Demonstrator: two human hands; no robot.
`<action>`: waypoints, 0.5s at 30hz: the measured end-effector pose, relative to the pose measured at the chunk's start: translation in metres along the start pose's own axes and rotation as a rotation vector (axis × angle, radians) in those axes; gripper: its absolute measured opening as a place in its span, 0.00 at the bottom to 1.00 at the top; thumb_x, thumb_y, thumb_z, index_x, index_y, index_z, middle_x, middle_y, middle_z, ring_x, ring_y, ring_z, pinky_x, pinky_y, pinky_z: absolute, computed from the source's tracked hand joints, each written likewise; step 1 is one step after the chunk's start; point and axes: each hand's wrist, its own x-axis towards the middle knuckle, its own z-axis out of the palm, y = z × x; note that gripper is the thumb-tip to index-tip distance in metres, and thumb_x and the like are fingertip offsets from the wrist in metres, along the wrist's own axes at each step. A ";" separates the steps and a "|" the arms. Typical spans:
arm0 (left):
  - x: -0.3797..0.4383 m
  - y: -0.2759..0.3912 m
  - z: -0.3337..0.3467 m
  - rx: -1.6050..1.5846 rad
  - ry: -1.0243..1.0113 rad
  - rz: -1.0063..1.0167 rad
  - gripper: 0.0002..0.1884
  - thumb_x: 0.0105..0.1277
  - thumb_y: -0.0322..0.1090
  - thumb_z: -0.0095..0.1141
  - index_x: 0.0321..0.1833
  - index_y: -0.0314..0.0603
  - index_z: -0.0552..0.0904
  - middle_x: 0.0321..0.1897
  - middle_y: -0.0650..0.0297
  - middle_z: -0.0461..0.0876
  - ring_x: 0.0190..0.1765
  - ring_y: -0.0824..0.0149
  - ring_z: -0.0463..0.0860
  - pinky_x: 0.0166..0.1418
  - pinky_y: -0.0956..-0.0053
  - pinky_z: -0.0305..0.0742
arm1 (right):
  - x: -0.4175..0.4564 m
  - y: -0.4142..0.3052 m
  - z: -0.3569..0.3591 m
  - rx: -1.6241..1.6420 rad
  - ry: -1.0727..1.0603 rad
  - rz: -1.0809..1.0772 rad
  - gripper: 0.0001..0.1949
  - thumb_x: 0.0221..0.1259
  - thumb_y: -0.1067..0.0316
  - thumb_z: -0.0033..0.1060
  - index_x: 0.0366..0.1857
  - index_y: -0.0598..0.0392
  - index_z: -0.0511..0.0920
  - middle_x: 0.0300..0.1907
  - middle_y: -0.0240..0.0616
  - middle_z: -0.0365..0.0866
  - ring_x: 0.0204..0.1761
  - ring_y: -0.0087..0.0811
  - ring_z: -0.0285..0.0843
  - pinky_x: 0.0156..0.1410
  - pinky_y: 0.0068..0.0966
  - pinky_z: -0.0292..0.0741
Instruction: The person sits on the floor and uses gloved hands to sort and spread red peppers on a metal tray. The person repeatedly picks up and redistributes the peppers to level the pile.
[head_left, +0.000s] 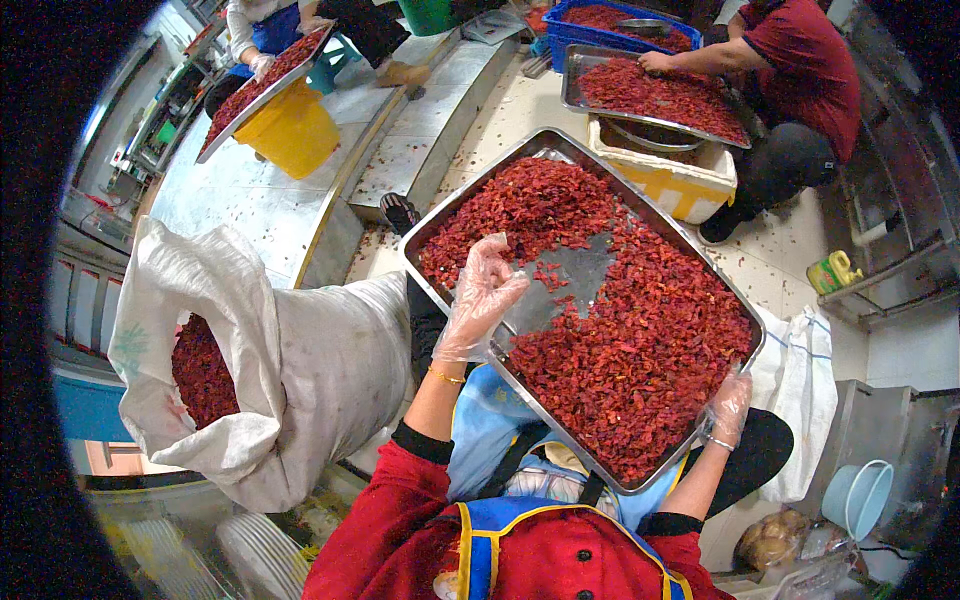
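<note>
A rectangular metal tray (739, 300) lies tilted across my lap, loaded with dried red flakes (600, 390) that look like chopped dried chilli. The flakes are heaped at the far end and spread thickly over the near right part. Between them shows a patch of bare metal with a few loose bits. Above the tray's left rim hovers my left hand (487, 296), in a clear plastic glove, its fingers curled towards the thumb; whether a flake is pinched there cannot be made out. My right hand (729, 405), also gloved, grips the tray's right edge, with some fingers hidden.
On the left stands an open white woven sack (330, 360) of red flakes. Ahead, one person works at a tray over a yellow bucket (292, 131), another at a tray (574, 79) above a foam box (660, 180). Tiled steps (405, 142) and a blue bucket (851, 495) are nearby.
</note>
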 end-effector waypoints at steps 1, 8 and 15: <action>-0.002 -0.001 -0.002 -0.010 0.013 -0.013 0.34 0.64 0.26 0.66 0.73 0.45 0.67 0.35 0.73 0.72 0.37 0.78 0.72 0.42 0.80 0.72 | -0.001 -0.005 -0.002 0.064 0.006 0.032 0.18 0.81 0.62 0.45 0.45 0.70 0.79 0.35 0.64 0.79 0.39 0.63 0.79 0.45 0.51 0.75; -0.009 -0.013 -0.009 -0.045 0.062 -0.044 0.34 0.63 0.27 0.68 0.71 0.45 0.67 0.30 0.75 0.69 0.33 0.79 0.70 0.40 0.81 0.69 | -0.002 -0.015 -0.008 0.119 0.024 0.082 0.23 0.82 0.55 0.44 0.37 0.70 0.76 0.36 0.70 0.79 0.43 0.70 0.76 0.50 0.56 0.72; -0.007 -0.019 -0.020 -0.112 0.090 -0.053 0.34 0.62 0.26 0.70 0.70 0.41 0.67 0.29 0.74 0.69 0.32 0.80 0.70 0.39 0.82 0.69 | 0.001 0.000 0.001 0.080 0.029 0.056 0.22 0.82 0.58 0.44 0.43 0.74 0.78 0.38 0.70 0.78 0.45 0.68 0.77 0.52 0.52 0.74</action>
